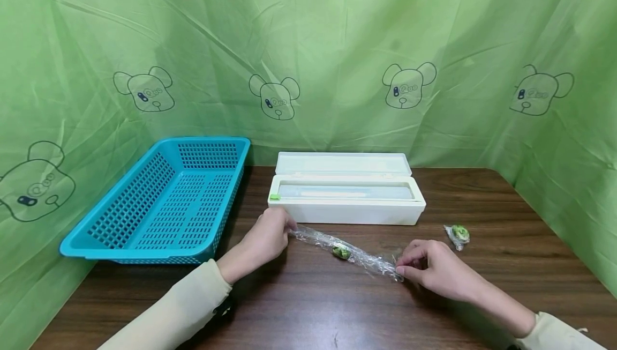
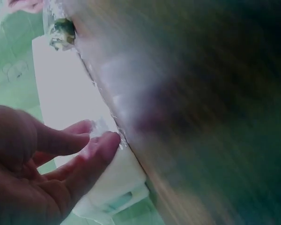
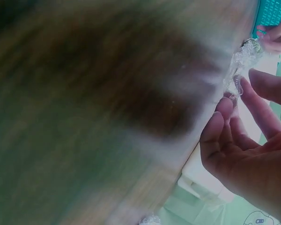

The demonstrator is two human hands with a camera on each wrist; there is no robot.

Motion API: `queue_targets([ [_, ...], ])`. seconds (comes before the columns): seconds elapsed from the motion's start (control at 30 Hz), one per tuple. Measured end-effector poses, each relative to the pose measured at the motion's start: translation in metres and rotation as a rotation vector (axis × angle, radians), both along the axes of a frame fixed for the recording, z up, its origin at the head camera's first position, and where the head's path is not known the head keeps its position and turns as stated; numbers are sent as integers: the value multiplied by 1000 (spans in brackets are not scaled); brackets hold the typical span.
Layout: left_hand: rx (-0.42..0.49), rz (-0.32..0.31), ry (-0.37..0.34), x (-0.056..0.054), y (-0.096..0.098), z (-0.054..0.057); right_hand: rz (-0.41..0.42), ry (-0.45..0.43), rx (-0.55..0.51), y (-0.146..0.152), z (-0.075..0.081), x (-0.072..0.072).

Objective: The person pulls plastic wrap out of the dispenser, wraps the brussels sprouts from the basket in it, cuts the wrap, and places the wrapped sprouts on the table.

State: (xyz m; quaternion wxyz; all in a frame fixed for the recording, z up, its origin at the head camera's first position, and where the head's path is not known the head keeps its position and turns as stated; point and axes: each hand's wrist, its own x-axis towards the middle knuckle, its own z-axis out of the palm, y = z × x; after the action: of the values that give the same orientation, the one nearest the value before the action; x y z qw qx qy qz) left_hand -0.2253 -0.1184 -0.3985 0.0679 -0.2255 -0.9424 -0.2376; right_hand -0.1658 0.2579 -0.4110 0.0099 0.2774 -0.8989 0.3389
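Observation:
A strip of clear plastic wrap (image 1: pixel 366 260) stretches slantwise over the table, rolled around a small green leafy-looking piece (image 1: pixel 341 252) near its middle. My left hand (image 1: pixel 268 236) pinches the wrap's far left end just in front of the white box. In the left wrist view, the left hand (image 2: pixel 61 164) has thumb and fingers meeting at the film. My right hand (image 1: pixel 436 269) pinches the opposite end, nearer to me. The right wrist view has the right hand (image 3: pixel 248 136) with its fingertips at the crumpled film (image 3: pixel 241 63).
A white wrap dispenser box (image 1: pixel 347 213) stands at the back with its lid (image 1: pixel 343 163) raised. On the left sits a blue plastic basket (image 1: pixel 140 254). Another film-wrapped green piece (image 1: pixel 459 233) lies beyond my right hand. Green curtain (image 1: pixel 332 28) surrounds the wooden table (image 1: pixel 299 312).

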Motion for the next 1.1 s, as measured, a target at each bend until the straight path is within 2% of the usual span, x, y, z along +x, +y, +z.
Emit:
queue_targets([
  [0.1,-55,22,-41,8,2,4,-44,25,10,-1,3,1],
  [0.2,-102,32,-17,19,4,12,-112,76,40,-3,8,2],
  [0.3,-97,-20,85,30,11,21,-166,133,68,-9,16,1],
  [0.4,-71,-120,142,36,25,28,-151,162,47,-23,27,-2],
  [0.5,-56,-205,115,32,43,29,-104,96,10,-45,35,-6],
  [0.57,-49,-222,70,25,52,26,-71,41,-14,-61,35,-9],
  [0.63,-46,-225,36,18,57,23,-53,-17,-35,-74,30,-13],
  [0.77,-28,-219,-22,10,62,18,-49,-54,-66,-88,18,-18],
  [0.97,-20,-214,-112,9,64,11,-74,-55,-70,-92,7,-23],
  [1.1,-26,-199,-148,9,65,8,-70,-59,-72,-92,4,-26],
])
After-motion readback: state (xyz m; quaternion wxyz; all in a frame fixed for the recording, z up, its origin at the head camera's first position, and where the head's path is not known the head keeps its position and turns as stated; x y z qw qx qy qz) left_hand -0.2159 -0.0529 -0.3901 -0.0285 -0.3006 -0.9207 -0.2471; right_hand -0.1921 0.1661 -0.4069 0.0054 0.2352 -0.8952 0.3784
